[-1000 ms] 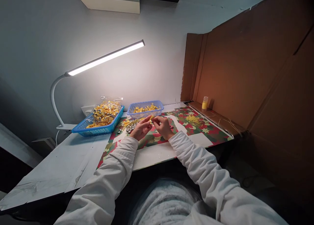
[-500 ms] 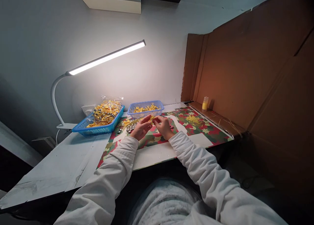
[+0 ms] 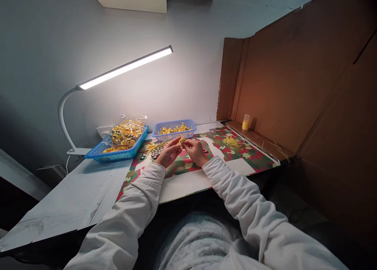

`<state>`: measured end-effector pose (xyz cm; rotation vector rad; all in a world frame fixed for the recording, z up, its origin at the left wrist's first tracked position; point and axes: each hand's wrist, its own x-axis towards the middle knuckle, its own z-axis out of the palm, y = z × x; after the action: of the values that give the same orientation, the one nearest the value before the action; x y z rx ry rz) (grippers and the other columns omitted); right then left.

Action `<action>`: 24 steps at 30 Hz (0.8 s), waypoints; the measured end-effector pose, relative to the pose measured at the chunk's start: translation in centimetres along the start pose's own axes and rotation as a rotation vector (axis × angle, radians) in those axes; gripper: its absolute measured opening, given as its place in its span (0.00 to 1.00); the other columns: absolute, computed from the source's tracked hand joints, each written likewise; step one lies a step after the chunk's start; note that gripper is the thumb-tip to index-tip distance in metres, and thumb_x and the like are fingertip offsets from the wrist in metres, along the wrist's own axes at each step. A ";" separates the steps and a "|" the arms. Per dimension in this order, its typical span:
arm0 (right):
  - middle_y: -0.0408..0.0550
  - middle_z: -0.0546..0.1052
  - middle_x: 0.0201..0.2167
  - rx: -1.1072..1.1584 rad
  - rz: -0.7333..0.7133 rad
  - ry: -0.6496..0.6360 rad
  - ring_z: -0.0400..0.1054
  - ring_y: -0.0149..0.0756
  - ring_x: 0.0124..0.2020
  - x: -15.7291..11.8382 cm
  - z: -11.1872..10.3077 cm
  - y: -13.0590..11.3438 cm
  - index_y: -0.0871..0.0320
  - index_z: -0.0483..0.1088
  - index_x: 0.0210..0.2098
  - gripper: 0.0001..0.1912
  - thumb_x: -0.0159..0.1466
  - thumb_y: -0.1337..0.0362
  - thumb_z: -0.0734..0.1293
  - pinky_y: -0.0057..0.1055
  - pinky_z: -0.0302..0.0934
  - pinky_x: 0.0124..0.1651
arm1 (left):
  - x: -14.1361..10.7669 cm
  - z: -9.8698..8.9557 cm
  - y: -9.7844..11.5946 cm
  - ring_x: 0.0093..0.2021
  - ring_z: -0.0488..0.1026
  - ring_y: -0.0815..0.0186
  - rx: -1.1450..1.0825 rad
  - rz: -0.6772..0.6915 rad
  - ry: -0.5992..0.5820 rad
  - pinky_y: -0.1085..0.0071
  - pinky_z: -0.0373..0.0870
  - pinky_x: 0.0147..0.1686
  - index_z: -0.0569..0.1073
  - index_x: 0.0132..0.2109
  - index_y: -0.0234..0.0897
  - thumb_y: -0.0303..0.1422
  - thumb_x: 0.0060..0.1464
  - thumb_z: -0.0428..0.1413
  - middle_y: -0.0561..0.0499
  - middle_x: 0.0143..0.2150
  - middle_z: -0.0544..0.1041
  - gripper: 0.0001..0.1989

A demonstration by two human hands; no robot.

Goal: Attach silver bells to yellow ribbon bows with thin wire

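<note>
Between my fingertips, above the patterned mat [image 3: 182, 168], is a small yellow ribbon piece [image 3: 181, 140]; its exact shape is partly covered by fingers. My left hand [image 3: 168, 153] pinches it from the left, thumb up against the fingers. From the other side my right hand [image 3: 195, 151] closes thumb and fingers on it too. Just beyond my left hand lie yellow cords [image 3: 161, 146] and a cluster of small shiny silver pieces [image 3: 155, 152], partly hidden by that hand.
A blue basket [image 3: 118, 156] heaped with yellow and silver pieces stands left. A lilac basket [image 3: 173, 136] of yellow pieces is behind my hands. Yellow strands [image 3: 232, 142] lie right, near a small yellow bottle [image 3: 245, 123]. A lit lamp [image 3: 126, 67] hangs above; cardboard [image 3: 282, 85] walls the right.
The yellow ribbon piece has shifted slightly and shows a bit more above my fingertips. Both hands keep their pinch in nearly the same place. The view has tilted a little.
</note>
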<state>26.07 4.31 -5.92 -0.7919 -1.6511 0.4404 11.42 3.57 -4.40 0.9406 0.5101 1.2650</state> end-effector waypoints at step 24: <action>0.46 0.76 0.24 0.089 -0.068 -0.060 0.66 0.32 0.26 -0.6 -0.8 -1.5 0.58 0.76 0.28 0.12 0.61 0.58 0.66 0.30 0.60 0.33 | -0.1 -0.4 0.1 0.31 0.73 0.69 -0.072 -0.171 -0.049 0.73 0.69 0.33 0.74 0.52 0.35 0.26 0.50 0.55 0.49 0.35 0.78 0.20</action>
<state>26.45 2.75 -5.14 -0.6607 -1.6971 0.4902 11.01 3.61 -4.54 0.8472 0.4928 1.0967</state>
